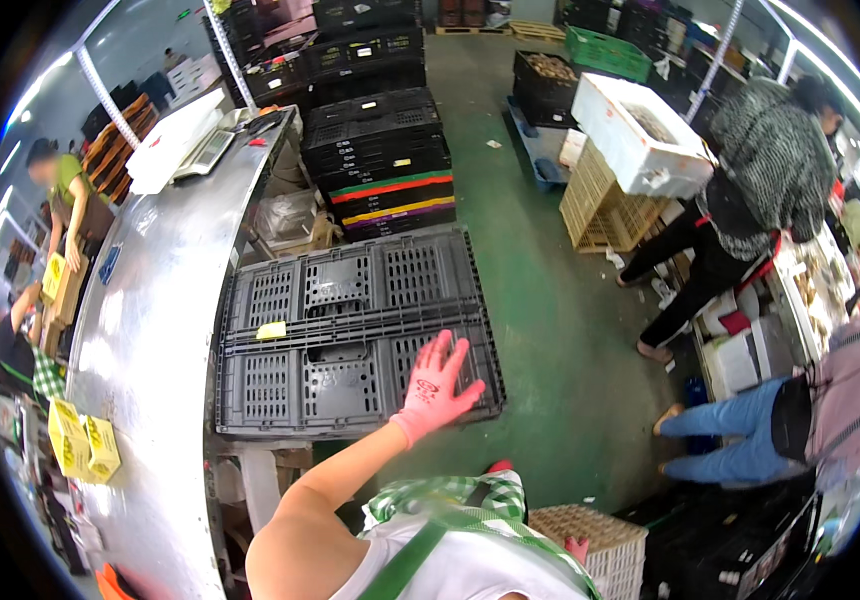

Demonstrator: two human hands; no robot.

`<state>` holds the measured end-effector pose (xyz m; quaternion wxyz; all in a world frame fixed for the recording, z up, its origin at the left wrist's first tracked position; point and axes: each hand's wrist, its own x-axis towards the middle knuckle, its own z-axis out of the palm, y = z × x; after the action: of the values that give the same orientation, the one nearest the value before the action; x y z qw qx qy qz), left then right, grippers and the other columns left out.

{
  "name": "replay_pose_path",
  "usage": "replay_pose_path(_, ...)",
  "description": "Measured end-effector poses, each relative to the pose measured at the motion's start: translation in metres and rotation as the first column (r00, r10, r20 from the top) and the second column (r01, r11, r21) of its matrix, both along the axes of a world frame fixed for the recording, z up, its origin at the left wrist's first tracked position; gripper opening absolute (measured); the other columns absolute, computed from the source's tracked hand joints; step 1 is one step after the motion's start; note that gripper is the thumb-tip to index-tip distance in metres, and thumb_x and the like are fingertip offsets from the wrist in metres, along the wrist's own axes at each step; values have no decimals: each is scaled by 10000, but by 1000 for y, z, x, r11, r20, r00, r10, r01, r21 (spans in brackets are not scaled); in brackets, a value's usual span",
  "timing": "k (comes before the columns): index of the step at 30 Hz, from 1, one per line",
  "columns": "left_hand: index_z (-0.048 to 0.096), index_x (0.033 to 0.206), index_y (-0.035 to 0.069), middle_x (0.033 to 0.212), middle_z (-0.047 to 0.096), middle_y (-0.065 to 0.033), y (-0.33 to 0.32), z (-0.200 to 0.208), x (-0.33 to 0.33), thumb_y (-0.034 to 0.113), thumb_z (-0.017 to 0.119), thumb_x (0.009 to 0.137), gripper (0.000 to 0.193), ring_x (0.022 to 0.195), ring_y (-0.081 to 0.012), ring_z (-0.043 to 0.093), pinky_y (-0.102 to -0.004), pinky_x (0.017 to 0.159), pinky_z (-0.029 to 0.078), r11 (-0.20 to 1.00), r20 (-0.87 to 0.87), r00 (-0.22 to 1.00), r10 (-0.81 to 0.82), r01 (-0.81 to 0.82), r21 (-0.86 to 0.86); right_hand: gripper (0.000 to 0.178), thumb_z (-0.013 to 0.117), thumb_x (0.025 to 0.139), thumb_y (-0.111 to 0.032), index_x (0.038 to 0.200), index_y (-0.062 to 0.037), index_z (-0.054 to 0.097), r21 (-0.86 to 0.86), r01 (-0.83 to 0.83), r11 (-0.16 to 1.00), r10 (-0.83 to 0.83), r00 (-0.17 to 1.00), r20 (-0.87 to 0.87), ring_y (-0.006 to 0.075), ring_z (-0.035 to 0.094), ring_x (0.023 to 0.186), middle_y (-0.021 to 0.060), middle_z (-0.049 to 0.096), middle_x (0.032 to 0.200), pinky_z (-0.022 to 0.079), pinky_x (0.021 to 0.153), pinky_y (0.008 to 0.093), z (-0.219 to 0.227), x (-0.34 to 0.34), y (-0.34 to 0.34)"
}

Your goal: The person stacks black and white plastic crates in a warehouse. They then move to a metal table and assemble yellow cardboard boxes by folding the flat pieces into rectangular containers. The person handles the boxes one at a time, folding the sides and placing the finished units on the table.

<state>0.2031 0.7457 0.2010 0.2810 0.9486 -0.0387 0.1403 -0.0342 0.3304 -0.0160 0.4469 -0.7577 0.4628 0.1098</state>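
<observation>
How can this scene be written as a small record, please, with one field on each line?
Left hand: pink glove, fingers spread, over the flat black crate; the hand may or may not touch it
Right hand: pink glove, mostly hidden, near the white woven basket
Crate label: yellow, left of centre
Left side: metal table with yellow boxes
Beyond crate: stacked black crates
Floor: green

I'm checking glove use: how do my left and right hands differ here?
The left hand shows whole, fingers spread over the dark crate; the right hand is mostly hidden. The left hand is held forward; the right hand is low, by the pale basket. Both look pink-gloved.
</observation>
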Motion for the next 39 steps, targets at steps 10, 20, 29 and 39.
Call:
replay_pose_path(10, 367, 1291, 48, 1339, 312, -234, 45, -50, 73, 492, 476, 803, 668, 1249, -450, 219, -524, 1044, 86, 700, -62, 732, 678, -618, 358, 102, 594, 689, -117, 717, -29, 550, 30, -228, 973, 228, 973, 30, 134, 523, 552, 53, 564, 638, 444, 506, 279, -69, 249, -143)
replay_pose_path(20, 479, 1170, 36, 1271, 393, -202, 34, -49, 88, 431, 562, 756, 578, 1234, -423, 253, -524, 1046, 107, 593, -94, 599, 795, -734, 331, 115, 531, 808, -126, 894, -50, 542, 180, -717, 673, 600, 672, 435, 53, 390, 613, -19, 474, 688, 344, 520, 209, 96, 681, 54)
replay_pose_path(29, 494, 1056, 10, 1011, 497, -155, 52, -35, 153, 309, 640, 720, 473, 981, -345, 475, -408, 931, 350, 55, -195, 16, 981, -978, 199, 138, 502, 854, -165, 950, -86, 564, 363, -910, 199, 883, 327, 337, 69, 505, 687, -20, 548, 751, 402, 563, 204, 36, 881, 195)
replay_pose_path(39, 355, 1319, 119, 1420, 248, -120, 203, 12, 356, 159, 707, 688, 724, 935, -208, 565, -255, 691, 464, -104, -113, -85, 990, -979, -173, 186, 505, 820, -225, 863, -53, 561, -24, -953, 301, 937, 291, 194, 230, 563, 745, 119, 590, 781, 435, 650, 352, -1, 1106, 373)
